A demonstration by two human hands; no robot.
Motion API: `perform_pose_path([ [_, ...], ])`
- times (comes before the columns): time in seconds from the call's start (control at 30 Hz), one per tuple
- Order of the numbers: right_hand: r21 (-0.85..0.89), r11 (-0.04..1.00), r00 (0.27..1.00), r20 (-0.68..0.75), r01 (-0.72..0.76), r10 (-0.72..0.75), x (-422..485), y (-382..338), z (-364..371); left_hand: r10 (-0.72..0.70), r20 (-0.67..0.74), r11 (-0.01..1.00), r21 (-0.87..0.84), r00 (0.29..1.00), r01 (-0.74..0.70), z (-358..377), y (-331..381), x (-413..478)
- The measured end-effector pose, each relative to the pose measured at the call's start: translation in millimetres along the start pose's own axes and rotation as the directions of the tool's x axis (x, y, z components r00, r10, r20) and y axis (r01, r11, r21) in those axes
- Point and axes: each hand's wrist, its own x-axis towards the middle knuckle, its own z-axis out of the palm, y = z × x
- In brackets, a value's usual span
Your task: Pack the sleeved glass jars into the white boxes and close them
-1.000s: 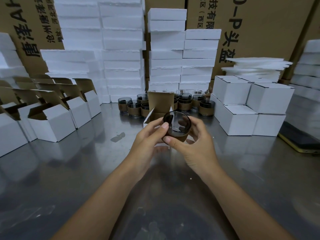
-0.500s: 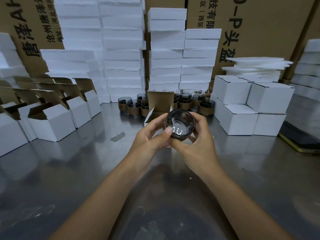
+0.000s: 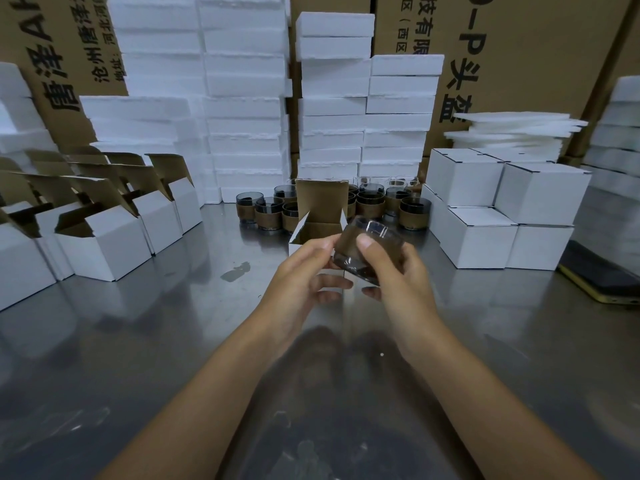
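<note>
We mark open white box [image 3: 320, 233] as reference. Left of it: row of open boxes [image 3: 104, 240]. Just before it: left hand [image 3: 304, 282] pinches left edge of sleeved jar [image 3: 358, 252], tilted; right hand [image 3: 398, 271] curls round jar, thumb across sleeve. Right of it: closed boxes [image 3: 540, 195].

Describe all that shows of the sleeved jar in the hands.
The smoky grey glass jar wears a brown paper sleeve round its middle; the clear rim and thick base show. It is tilted, mouth away toward the open white box, held in the air. The right hand grips it, thumb on the sleeve; the left hand holds its left side.
</note>
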Motion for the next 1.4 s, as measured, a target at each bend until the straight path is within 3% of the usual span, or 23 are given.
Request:
perform_pose_path([
  [0.2, 0.059, 0.97, 0.971, -0.011, -0.237, 0.238, 2.6, -2.9, 2.6, 0.019, 0.044, 0.994, 0.11, 0.999, -0.024, 0.5, -3.4, -1.6],
  [0.33, 0.078, 0.927, 0.928, 0.104, -0.367, 0.358, 2.4, -2.9, -1.3, 0.002, 0.047, 0.99, 0.143, 0.999, -0.009, 1.1, -4.2, -2.9],
  [0.53, 0.093, 0.905, 0.907, 0.118, -0.416, 0.405, 1.4, -3.9, -1.2, 0.006, 0.049, 0.986, 0.168, 0.999, -0.014, 2.9, -4.1, -3.9],
  [0.7, 0.011, 0.945, 0.945, 0.046, -0.326, 0.325, -0.1, -5.0, 3.0, 0.014, -0.021, 0.985, 0.171, 1.0, -0.011, 3.3, -4.4, -1.7],
  [0.9, -0.023, 0.997, 0.995, -0.077, -0.068, 0.066, -5.3, -7.0, 4.3, 0.055, -0.106, 0.987, 0.159, 0.993, -0.038, 2.1, -1.7, 0.9],
  [1.2, -0.082, 0.987, 0.989, -0.035, 0.141, -0.145, -6.4, -3.5, 2.4, 0.091, -0.227, 0.984, 0.168, 0.97, -0.053, 1.8, -2.0, 2.0],
  [1.3, -0.122, 0.969, 0.976, -0.012, 0.216, -0.219, -7.1, -0.5, 3.1, 0.165, -0.341, 0.94, 0.339, 0.925, -0.042, -1.8, -5.8, 5.5],
  [1.4, -0.157, 0.956, 0.968, 0.004, 0.248, -0.251, -6.4, 2.6, 2.4, 0.28, -0.337, 0.817, 0.575, 0.899, -0.039, -5.5, -9.6, 5.9],
])
